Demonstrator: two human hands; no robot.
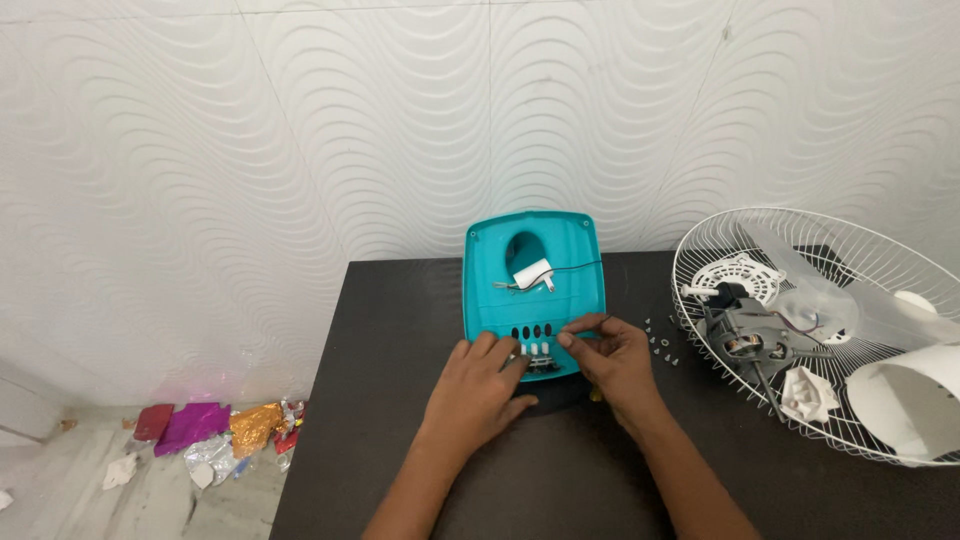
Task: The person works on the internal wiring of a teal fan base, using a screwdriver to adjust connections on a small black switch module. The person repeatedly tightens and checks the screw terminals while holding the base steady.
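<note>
A teal plastic fan base cover lies open side up on the dark table, leaning toward the wall. A white capacitor with thin wires sits inside it. Along its near edge is a small switch block with white buttons. My left hand rests on the cover's near edge, fingertips by the switch block. My right hand pinches a thin dark wire just above the switch block.
A white wire fan guard lies at the right with a fan motor, a translucent blade and white plastic parts in it. Several small screws lie between cover and guard. Crumpled coloured foil wrappers litter the floor at left.
</note>
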